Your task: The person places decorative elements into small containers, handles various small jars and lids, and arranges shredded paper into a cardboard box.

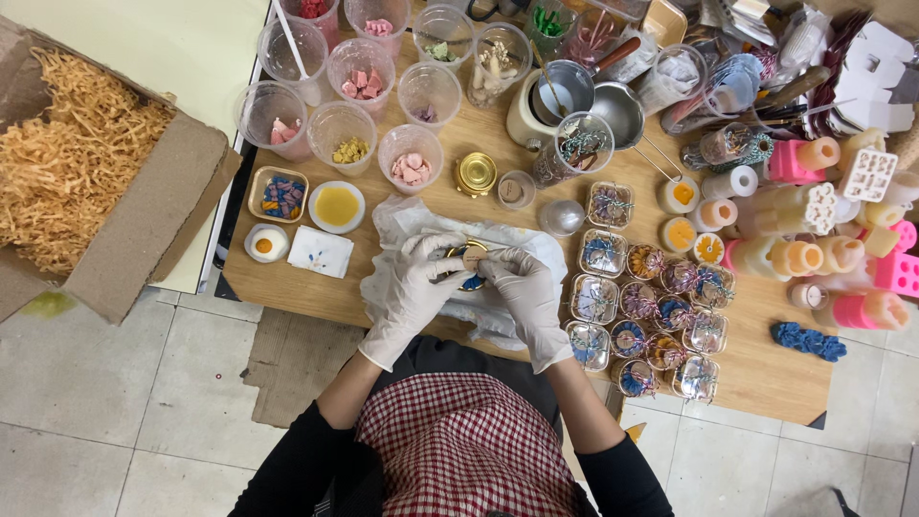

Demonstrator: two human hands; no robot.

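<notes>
Both my hands wear white gloves and meet over a crumpled white cloth (412, 218) on the wooden table (766, 369). My left hand (414, 285) and my right hand (524, 289) together hold a small round gold tin (471, 260) with a tan top and something blue beneath it. The fingers of both hands curl around the tin's rim. A gold lidded tin (476, 173) stands just beyond the cloth.
Clear plastic cups (356, 69) with coloured wax pieces fill the back left. Small clear boxes with wire trees (639, 308) sit to the right, candles and pink moulds (799, 251) further right. A cardboard box of shredded paper (67, 158) lies at left. A metal pot (565, 91) stands behind.
</notes>
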